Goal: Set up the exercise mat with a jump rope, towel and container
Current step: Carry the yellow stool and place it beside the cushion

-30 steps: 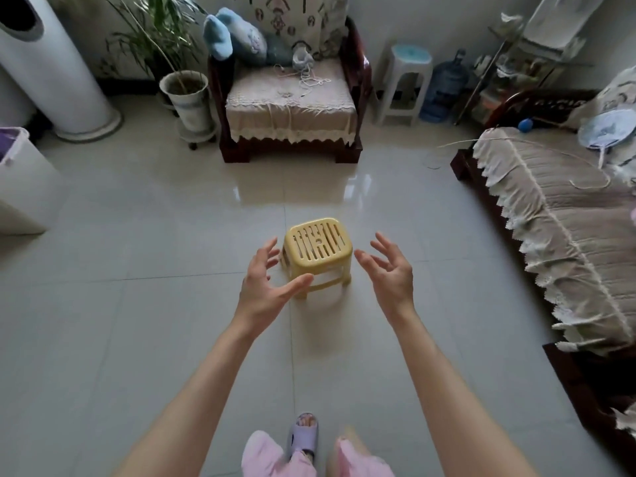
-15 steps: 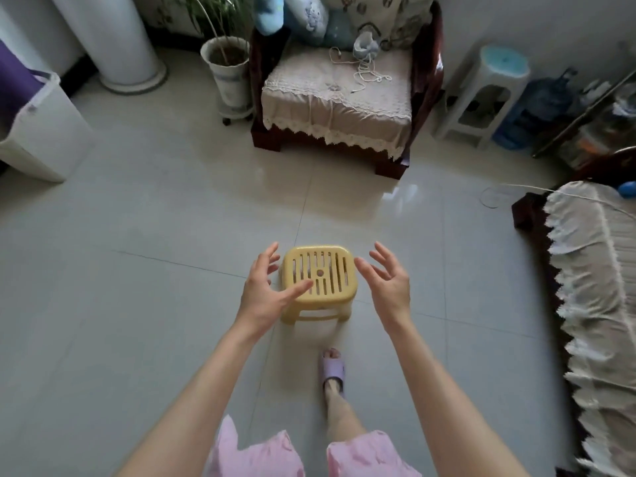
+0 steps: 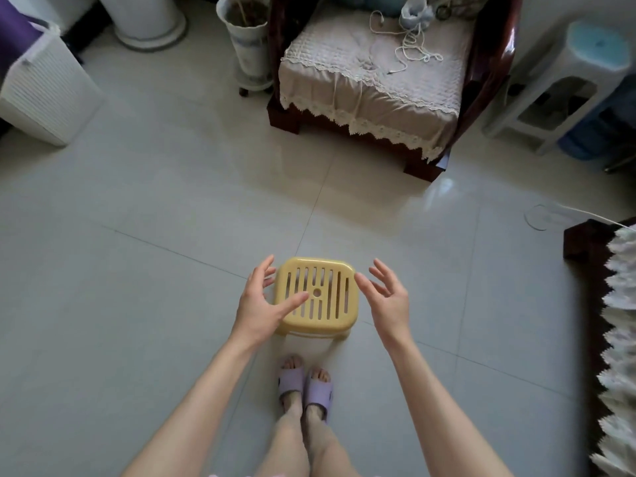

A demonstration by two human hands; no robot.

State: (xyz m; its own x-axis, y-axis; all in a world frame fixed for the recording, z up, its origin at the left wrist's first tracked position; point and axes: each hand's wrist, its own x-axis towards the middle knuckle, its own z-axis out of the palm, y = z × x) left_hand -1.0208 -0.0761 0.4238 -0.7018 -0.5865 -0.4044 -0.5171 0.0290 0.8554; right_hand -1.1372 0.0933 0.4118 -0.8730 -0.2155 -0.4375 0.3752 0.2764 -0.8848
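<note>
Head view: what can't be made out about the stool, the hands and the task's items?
- Yellow stool: legs mostly hidden under its own seat, head view.
- Left hand: thumb overlaps the seat; touching or hovering cannot be told from above.
- Purple thing in the white basket: cut off by the top-left edge.
- White cord on the armchair: too small to tell rope from cable.

Stool (image 3: 316,297) showing pale yellow, top striped with dark slots. Slippers (image 3: 304,383) showing lilac. Floor (image 3: 137,270) gleaming in glossy grey-white tiles. Armchair (image 3: 481,80) showing dark red-brown wood. Cushion (image 3: 371,74) wearing beige quilting, cream lace edging. Basket (image 3: 44,94) showing white ribbing. Roll (image 3: 13,29) showing purple. Tall stool (image 3: 599,46) showing white, pale blue top.
</note>
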